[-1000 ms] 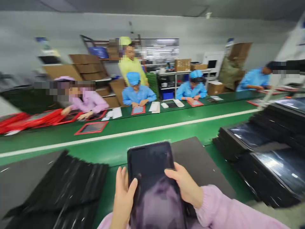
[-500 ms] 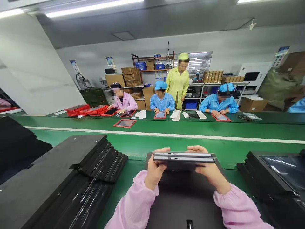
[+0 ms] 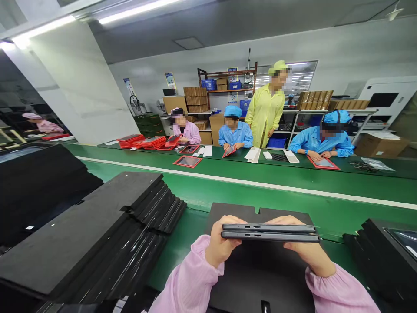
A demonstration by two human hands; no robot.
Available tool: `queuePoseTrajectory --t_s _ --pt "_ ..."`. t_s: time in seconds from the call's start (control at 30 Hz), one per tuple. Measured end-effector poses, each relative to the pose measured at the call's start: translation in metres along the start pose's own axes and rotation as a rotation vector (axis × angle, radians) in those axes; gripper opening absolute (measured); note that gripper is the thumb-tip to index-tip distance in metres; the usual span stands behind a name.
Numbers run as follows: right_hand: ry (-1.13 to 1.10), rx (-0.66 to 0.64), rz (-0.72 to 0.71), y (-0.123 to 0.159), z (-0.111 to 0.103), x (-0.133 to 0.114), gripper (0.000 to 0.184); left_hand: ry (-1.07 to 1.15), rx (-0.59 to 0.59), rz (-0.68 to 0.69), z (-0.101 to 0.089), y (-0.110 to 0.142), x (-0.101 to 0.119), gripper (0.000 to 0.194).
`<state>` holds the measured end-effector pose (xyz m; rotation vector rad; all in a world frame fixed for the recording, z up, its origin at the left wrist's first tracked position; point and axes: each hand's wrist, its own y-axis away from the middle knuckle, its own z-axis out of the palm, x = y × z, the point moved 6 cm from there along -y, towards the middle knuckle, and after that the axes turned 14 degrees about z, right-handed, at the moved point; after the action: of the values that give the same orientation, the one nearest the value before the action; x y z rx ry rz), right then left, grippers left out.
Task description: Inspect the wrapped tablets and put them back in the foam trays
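Two dark grey tablets (image 3: pixel 270 232), one above the other, are held level and edge-on towards me. My left hand (image 3: pixel 223 241) is closed around their left end, thumb below and fingers over the top. At the right end my right hand (image 3: pixel 304 243) grips the same pair, with its thumb underneath. A thin gap shows between the two tablets, and ports are visible along their near edges. Beneath my hands lies a black foam sheet or case (image 3: pixel 257 274) with a small glossy black tab near its front. Whether the tablets touch it is hidden.
Stacked black folder-like cases (image 3: pixel 107 217) stand at left, with another dark stack (image 3: pixel 45 187) behind. More cases (image 3: pixel 381 248) stand at right. Across the green conveyor (image 3: pixel 208 191), several people sit with red-framed tablets (image 3: pixel 188 161). One person in yellow (image 3: pixel 265 108) stands behind them.
The view has turned left, so the background shifts to the right. My hands and the two tablets sit slightly lower and further right in view. Both hands keep their grip.
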<state>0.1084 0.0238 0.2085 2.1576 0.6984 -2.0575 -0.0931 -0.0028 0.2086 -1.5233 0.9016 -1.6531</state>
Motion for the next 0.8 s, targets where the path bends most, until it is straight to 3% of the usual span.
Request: queuePoseTrajectory --t_s 0.37,0.57,0.8 --pt "0.005 -0.021 0.05 -0.002 0.002 -0.011 0.025 -0.07 -0.019 -0.099 -0.003 -0.001 -0.001 0.043" --pt "0.032 -0.001 0.077 0.001 0.013 -0.016 0.033 -0.014 0.058 -0.045 -0.014 -0.001 -0.004 0.029" --pt "0.143 0.049 0.102 0.011 0.026 -0.016 0.041 0.034 0.185 -0.269 -0.028 -0.003 -0.019 0.048"
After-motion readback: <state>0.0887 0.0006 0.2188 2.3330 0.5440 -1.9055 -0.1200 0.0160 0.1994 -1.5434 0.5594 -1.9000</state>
